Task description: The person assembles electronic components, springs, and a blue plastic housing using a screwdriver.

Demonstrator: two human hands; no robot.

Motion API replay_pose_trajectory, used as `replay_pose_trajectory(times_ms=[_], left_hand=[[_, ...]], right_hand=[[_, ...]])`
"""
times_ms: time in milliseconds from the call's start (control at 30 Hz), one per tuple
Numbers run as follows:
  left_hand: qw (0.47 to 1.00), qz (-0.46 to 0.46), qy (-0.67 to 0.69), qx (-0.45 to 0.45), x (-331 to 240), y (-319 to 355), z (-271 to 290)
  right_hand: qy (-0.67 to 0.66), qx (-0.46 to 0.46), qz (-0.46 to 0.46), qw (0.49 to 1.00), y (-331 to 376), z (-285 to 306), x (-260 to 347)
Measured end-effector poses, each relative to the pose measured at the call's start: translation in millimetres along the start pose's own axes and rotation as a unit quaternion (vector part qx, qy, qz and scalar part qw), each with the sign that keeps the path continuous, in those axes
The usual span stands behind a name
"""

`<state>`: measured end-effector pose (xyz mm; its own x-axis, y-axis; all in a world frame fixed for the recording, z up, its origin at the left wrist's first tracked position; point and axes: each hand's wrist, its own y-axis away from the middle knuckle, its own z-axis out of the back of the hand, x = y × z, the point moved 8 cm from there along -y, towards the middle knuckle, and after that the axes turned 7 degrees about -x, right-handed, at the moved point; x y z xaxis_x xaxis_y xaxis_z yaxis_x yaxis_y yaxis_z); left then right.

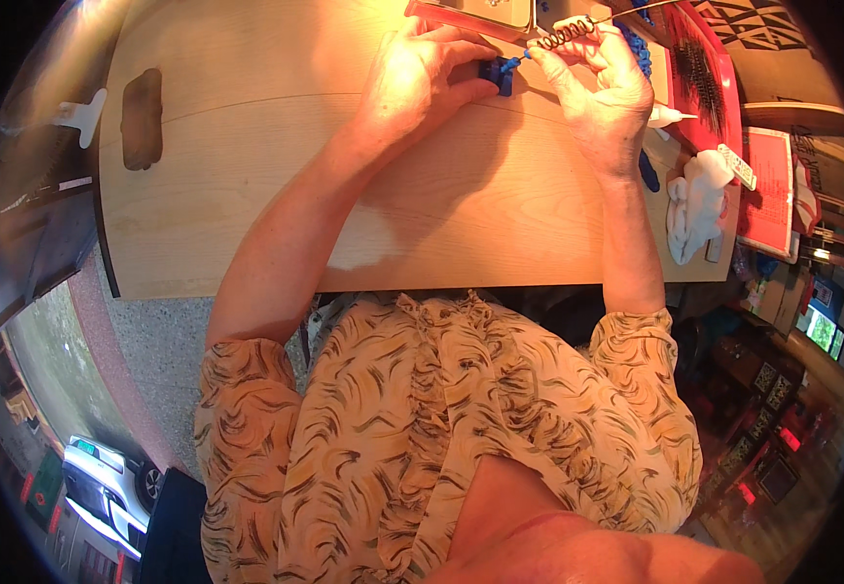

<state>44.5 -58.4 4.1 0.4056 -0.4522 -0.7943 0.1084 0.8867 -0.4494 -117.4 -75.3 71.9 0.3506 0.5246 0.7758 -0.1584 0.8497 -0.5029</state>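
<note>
At the far side of the wooden table (422, 224), my left hand (422, 78) is closed on a small blue piece (502, 74), whose exact kind I cannot make out. My right hand (605, 92) pinches a dark coiled wire (568, 35) between thumb and fingers. From the coil a thin straight length runs off to the upper right. The coil's left end comes close to the blue piece; whether the two are joined is too small to tell. More blue pieces (640, 54) lie just behind my right hand.
A red-edged box (480, 18) stands beyond my hands. On the right are a red tray (730, 97) holding dark bristly strands (698, 76), a white nozzle tube (670, 116), a crumpled white cloth (698, 204) and a red sheet (767, 190). A dark brown patch (143, 119) marks the table's left.
</note>
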Motion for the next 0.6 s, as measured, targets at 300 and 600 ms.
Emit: replay_pose_trajectory(times_ms=[300,600], left_hand=[[0.984,0.111,0.139,-0.007,11.2,3.1,-1.6],[0.999,-0.018,0.003,-0.037,20.5,3.0,-5.3]], right_hand=[[-0.005,0.051,-0.018,0.999,-7.2,-4.4,-0.6],[-0.104,0.076,-0.116,0.985,-5.6,-8.3,-7.2]])
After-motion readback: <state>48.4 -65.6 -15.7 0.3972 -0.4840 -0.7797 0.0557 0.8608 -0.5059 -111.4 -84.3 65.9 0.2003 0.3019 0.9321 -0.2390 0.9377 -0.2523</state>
